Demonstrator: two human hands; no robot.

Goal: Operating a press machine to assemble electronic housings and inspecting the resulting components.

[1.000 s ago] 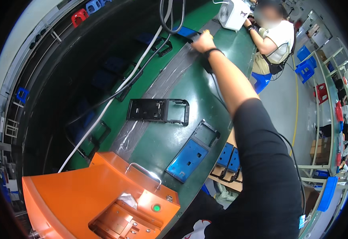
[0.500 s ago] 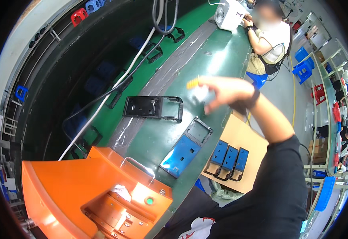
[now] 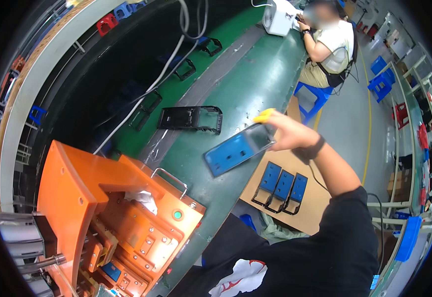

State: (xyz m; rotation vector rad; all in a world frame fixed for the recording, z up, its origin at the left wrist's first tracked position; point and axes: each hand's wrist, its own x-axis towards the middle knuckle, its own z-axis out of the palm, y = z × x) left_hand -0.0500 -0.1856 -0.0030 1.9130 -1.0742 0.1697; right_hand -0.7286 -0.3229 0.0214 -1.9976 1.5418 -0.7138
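My right hand (image 3: 288, 131), with yellow finger covers on its fingertips, is closed on the open-framed end of a blue-faced plastic panel (image 3: 230, 153). The panel tilts over the green worktable, its blue face up and its blue end towards the orange machine. Farther left on the table lies a black plastic frame (image 3: 179, 119) with an open handle-like end. My left hand is out of view.
An orange machine (image 3: 77, 183) with a metal handle and green button stands at lower left. Several blue-faced panels (image 3: 284, 184) lie on a cardboard surface at right. Cables hang over the green table (image 3: 226, 94). A person (image 3: 332, 49) sits at the far end beside a white fan-like box (image 3: 278, 19).
My right hand has come down onto the blue-faced panel and closed on its framed end. The panel has turned and lifted at that end. The view has shifted, showing more of the orange machine.
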